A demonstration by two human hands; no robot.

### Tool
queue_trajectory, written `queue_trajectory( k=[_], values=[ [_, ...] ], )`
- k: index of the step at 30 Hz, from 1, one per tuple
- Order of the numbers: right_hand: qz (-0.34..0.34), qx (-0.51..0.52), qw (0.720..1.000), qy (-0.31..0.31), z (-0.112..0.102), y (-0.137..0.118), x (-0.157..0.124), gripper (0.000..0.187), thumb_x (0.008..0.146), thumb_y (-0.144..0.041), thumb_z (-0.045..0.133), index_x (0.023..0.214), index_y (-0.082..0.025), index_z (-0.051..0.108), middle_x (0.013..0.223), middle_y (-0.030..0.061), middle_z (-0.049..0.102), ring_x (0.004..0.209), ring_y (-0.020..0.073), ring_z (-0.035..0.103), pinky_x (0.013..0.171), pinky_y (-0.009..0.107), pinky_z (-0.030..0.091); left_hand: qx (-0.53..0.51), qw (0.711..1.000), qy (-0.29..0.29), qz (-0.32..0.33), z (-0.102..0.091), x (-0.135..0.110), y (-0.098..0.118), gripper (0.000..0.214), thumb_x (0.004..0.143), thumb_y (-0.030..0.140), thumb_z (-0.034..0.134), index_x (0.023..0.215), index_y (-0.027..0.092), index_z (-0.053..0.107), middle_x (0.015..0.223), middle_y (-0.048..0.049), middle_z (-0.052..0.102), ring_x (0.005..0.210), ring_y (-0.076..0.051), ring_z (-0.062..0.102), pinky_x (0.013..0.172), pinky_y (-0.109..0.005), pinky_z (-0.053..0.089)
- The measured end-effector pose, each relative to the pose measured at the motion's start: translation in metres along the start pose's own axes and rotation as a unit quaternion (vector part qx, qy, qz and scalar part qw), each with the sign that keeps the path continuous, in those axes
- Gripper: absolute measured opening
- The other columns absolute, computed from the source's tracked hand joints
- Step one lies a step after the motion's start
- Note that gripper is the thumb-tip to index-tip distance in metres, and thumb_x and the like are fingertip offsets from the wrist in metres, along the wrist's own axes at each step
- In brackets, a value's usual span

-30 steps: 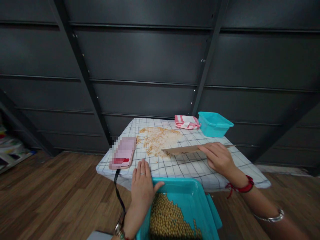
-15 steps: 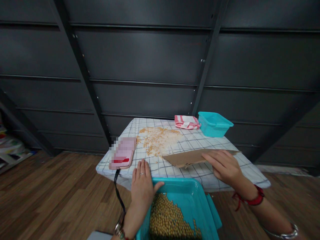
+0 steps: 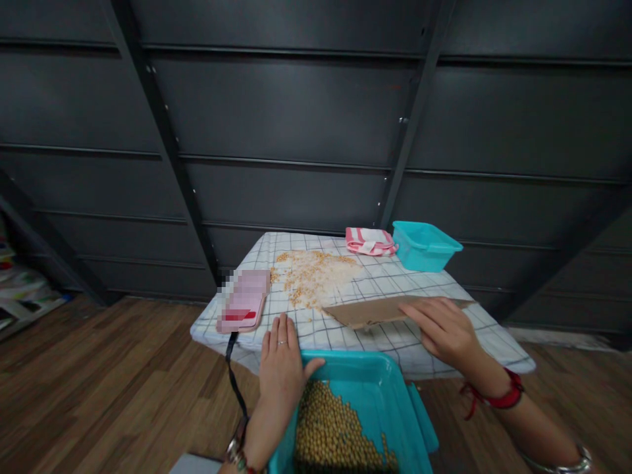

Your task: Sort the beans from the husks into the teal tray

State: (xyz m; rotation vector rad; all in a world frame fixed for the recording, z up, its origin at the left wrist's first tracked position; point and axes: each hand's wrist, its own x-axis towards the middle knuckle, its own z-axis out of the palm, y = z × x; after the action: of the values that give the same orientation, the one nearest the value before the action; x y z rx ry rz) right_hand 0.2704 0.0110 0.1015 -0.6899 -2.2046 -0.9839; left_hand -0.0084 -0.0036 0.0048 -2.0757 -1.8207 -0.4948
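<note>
My right hand [image 3: 442,326] is closed on a piece of brown cardboard [image 3: 368,312], held low over the right part of the checked tablecloth [image 3: 316,336]. The cardboard's left tip reaches the near edge of a spread of yellow grains and pale powder [image 3: 316,276]. Flat with fingers stretched, my left hand [image 3: 280,368] lies across the table's front edge and the left rim of a teal bin [image 3: 385,375]. Inside that bin is a heap of round, yellowish beans [image 3: 336,428], piled toward its left and near side.
A pink phone [image 3: 244,299] lies at the table's left, with a black strap [image 3: 233,375] hanging down. A folded red-and-white cloth [image 3: 370,241] and a small teal basket [image 3: 425,247] stand at the back right. Dark panels [image 3: 286,105] rise behind the table.
Almost nothing differs. Both hands, the cardboard and the bin hold their places, and the view shifts very slightly.
</note>
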Motion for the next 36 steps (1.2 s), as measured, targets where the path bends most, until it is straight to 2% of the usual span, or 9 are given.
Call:
queue_trajectory(
  k=[6,12,18,31,36],
  values=[
    [0.007,0.012,1.000,-0.006,-0.012,-0.001,-0.002,0.050,0.069,0.004,0.033,0.109,-0.018,0.053,0.076,0.0044,0.064,0.071,0.0159,0.058,0.064,0.031,0.045,0.004,1.000,-0.007,0.007,-0.002,0.001,-0.001,0.085,0.070,0.066,0.043,0.125,0.002,0.042,0.131,-0.0260,0.044,0.121,-0.035,0.040,0.096,-0.049,0.038],
    [0.029,-0.006,1.000,0.000,-0.009,0.003,0.000,0.051,0.071,0.000,0.035,0.116,-0.018,0.050,0.077,0.0060,0.064,0.071,0.0179,0.057,0.063,0.032,0.044,-0.003,1.000,0.000,0.005,0.000,-0.002,-0.004,0.083,0.071,0.066,0.042,0.127,0.005,0.041,0.132,-0.0246,0.043,0.122,-0.034,0.040,0.096,-0.049,0.037],
    [0.012,-0.004,1.000,-0.016,-0.007,0.000,0.005,0.047,0.071,0.002,0.035,0.111,-0.017,0.052,0.079,0.0068,0.064,0.073,0.0173,0.057,0.065,0.032,0.044,0.003,1.000,-0.001,0.004,-0.005,-0.001,-0.006,0.084,0.070,0.065,0.043,0.125,0.002,0.042,0.131,-0.0256,0.044,0.121,-0.035,0.040,0.096,-0.049,0.038],
    [0.011,0.011,1.000,-0.026,-0.028,-0.011,0.003,0.049,0.070,0.003,0.034,0.106,-0.022,0.054,0.078,0.0014,0.066,0.073,0.0138,0.059,0.066,0.029,0.044,-0.002,1.000,-0.002,0.003,-0.007,0.001,-0.006,0.080,0.072,0.064,0.042,0.124,0.004,0.043,0.131,-0.0246,0.045,0.121,-0.034,0.040,0.096,-0.050,0.038],
    [0.015,-0.020,1.000,-0.011,-0.021,-0.003,0.004,0.046,0.070,0.002,0.035,0.107,-0.018,0.053,0.076,0.0046,0.064,0.071,0.0162,0.058,0.064,0.031,0.044,0.008,1.000,-0.003,0.001,-0.007,0.001,-0.006,0.085,0.070,0.067,0.043,0.123,0.000,0.044,0.129,-0.0253,0.046,0.120,-0.034,0.042,0.095,-0.047,0.039]
  ],
)
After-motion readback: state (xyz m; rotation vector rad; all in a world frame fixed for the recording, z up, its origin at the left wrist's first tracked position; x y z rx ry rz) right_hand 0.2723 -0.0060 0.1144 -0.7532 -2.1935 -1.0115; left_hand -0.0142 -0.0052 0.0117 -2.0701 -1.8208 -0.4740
